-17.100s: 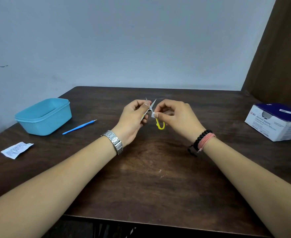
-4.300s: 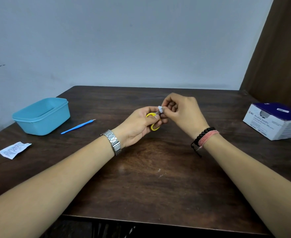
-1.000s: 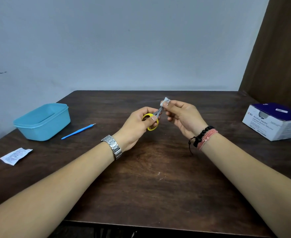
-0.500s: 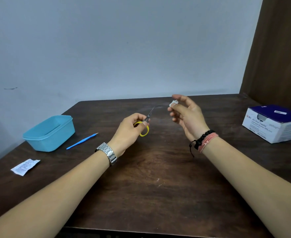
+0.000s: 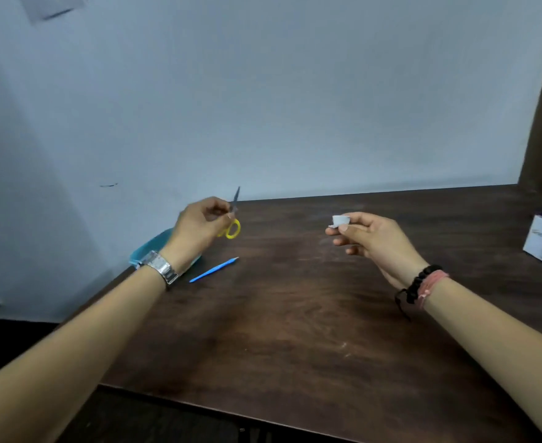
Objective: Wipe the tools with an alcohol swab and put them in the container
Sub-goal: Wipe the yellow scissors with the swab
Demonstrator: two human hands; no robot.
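Left hand [image 5: 201, 226] pinches the yellow scissors [image 5: 233, 222], blades up, above the blue container [image 5: 154, 252] at the desk's left edge. Right hand [image 5: 367, 238] pinches the swab [image 5: 339, 220]. Looks like the drop-in step; next, lower and release, then 1 blue tool [image 5: 213, 269] left.

Small scissors with yellow plastic loop handles and thin metal blades [image 5: 233, 219]: blades closed, tips up, tilted slightly right, held in the air above the table's far left part. Folded white alcohol swab [image 5: 339, 220]: small crumpled wad, also off the table, well apart to the right of the scissors. Slim blue plastic stick tool with pointed tip [image 5: 213, 269]: flat on the dark wooden table, tip pointing up-right. Light-blue plastic container [image 5: 149, 252]: just left of the stick, mostly hidden.
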